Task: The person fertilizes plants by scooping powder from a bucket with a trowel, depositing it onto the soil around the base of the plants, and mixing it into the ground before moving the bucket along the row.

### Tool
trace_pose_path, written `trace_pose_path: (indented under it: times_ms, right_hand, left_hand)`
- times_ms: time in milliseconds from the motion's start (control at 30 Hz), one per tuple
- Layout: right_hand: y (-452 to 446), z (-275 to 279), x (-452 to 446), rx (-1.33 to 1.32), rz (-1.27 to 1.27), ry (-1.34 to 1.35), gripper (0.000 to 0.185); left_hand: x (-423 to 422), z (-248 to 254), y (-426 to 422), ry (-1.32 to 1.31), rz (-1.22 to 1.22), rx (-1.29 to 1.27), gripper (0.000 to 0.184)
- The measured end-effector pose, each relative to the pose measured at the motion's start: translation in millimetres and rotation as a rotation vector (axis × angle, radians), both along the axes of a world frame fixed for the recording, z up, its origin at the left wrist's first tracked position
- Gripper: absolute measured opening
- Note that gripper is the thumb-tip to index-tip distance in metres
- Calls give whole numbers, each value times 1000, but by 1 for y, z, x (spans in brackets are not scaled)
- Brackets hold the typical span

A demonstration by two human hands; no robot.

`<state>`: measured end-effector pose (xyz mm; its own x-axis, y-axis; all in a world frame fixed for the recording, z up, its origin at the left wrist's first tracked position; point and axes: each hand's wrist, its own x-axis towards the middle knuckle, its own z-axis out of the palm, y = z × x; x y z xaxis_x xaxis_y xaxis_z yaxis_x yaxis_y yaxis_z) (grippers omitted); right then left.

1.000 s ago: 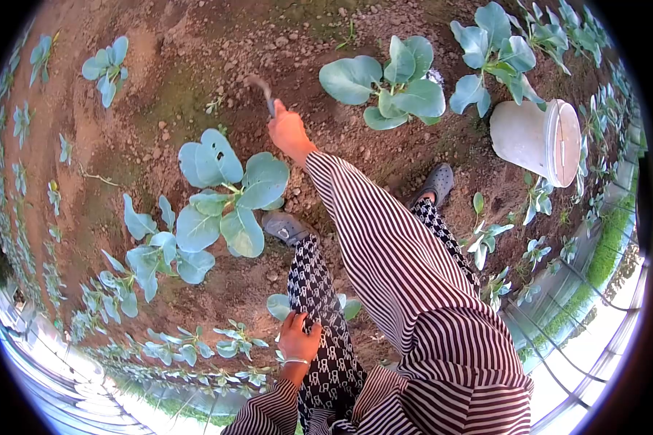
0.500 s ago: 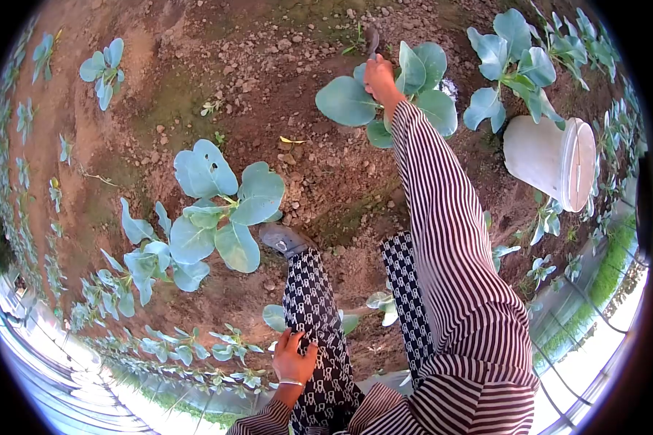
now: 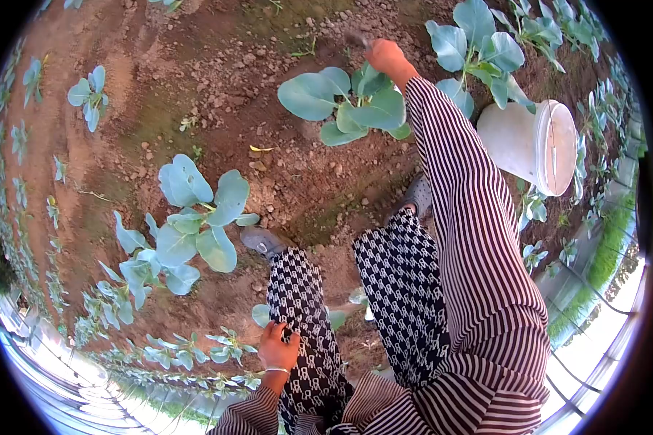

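My right hand point(image 3: 390, 59) reaches out over the soil, closed around a small hand tool point(image 3: 355, 38) with a short dark blade. Motion blurs the blade, and the hand hides its handle. Right below that hand stands a young plant point(image 3: 352, 109) with broad blue-green leaves, like a cabbage. My left hand point(image 3: 278, 349) lies on the patterned trouser leg point(image 3: 297, 290) near the knee, fingers spread and holding nothing.
A white bucket point(image 3: 511, 138) lies on its side at the right, beside a larger leafy plant point(image 3: 479, 54). Another plant point(image 3: 196, 217) grows left of my shoe point(image 3: 263, 241). More rows of plants run along the left, and a small yellow leaf point(image 3: 261, 148) lies on the soil.
My right hand with the tool has shifted from over the plant's leaves to beyond its upper right side. My right shoe has come into view. The whole scene has slid somewhat left.
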<state>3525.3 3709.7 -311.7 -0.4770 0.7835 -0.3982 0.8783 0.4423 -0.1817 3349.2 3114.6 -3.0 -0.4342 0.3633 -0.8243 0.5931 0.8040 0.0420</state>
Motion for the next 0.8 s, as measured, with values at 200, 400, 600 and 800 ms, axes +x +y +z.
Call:
trace_pose_path:
  times_ms: [200, 400, 600, 800]
  right_hand:
    - [-35, 33, 26, -192, 150, -57, 34]
    - [24, 41, 64, 37, -156, -55, 35]
    - [-43, 40, 133, -155, -34, -128, 52]
    - [-8, 64, 106, -8, -24, 109, 54]
  left_hand:
    - [7, 0, 10, 7, 6, -36, 40]
    - [14, 0, 11, 27, 0, -19, 38]
    - [27, 1, 26, 64, -41, -11, 34]
    - [29, -2, 33, 42, -63, -61, 36]
